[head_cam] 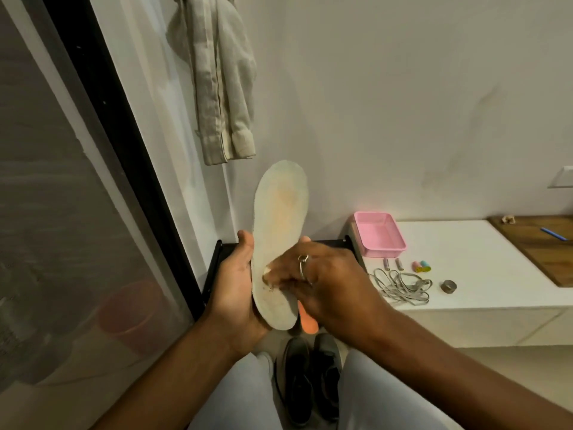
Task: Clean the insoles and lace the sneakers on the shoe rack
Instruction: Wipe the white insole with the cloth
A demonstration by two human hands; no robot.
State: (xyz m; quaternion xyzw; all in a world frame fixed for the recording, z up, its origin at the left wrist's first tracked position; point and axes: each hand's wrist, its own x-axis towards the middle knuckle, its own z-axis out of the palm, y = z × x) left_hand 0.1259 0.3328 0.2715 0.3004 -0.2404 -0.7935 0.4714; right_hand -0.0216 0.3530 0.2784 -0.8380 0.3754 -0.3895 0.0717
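The long white counter (465, 243) on the right side of the frame has a loose heap of grey laces (400, 283) on it, so lacing looks not yet begun. Two dark sneakers (310, 377) sit at the bottom middle. Cleaning seems to be the step now. A tall pale foam insole (280, 212) stands up in the middle. The left hand (232, 283) curls its fingers round the insole's left edge. The right hand (322, 274) has its fingers (285, 274) bunched close, pinching a small pale bit (266, 270) against the insole's lower part. Next, it likely needs steady rubbing up toward the orange stain.
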